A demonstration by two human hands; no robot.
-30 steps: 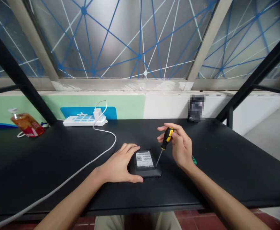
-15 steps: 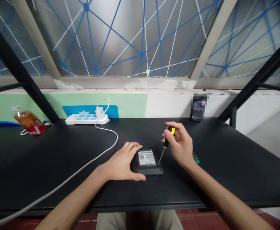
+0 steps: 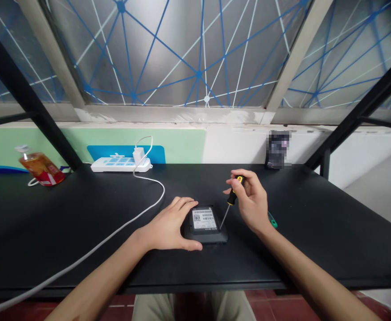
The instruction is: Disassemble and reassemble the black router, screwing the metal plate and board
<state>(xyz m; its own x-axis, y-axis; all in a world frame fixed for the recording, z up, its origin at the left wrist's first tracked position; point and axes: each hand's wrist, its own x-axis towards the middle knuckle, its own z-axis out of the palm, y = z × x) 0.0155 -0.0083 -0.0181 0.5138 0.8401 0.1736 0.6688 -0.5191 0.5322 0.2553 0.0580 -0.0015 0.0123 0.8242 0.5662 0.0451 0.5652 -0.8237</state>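
A flat black electronic device (image 3: 206,237) with a white printed label (image 3: 203,219) lies on the desk in front of me. My left hand (image 3: 170,225) braces it from the left, fingers over its far edge and thumb along the near side. In my right hand (image 3: 251,196) is a screwdriver (image 3: 232,196) with a black and yellow handle, pinched between thumb and fingers. Its thin metal shaft slants down to the device's near right corner, where the tip meets the casing. Whether a screw sits under the tip is too small to tell.
Partly behind my right wrist lies a green-handled object (image 3: 273,220). A white cable (image 3: 115,235) runs from a power strip (image 3: 121,165) across the desk's left side. A tilted bottle (image 3: 43,168) is at the far left; a blurred dark object (image 3: 277,149) stands at the back right.
The screwdriver handle has turned a little in my right fingers, its yellow marking now facing differently. My left hand and the device keep their places.
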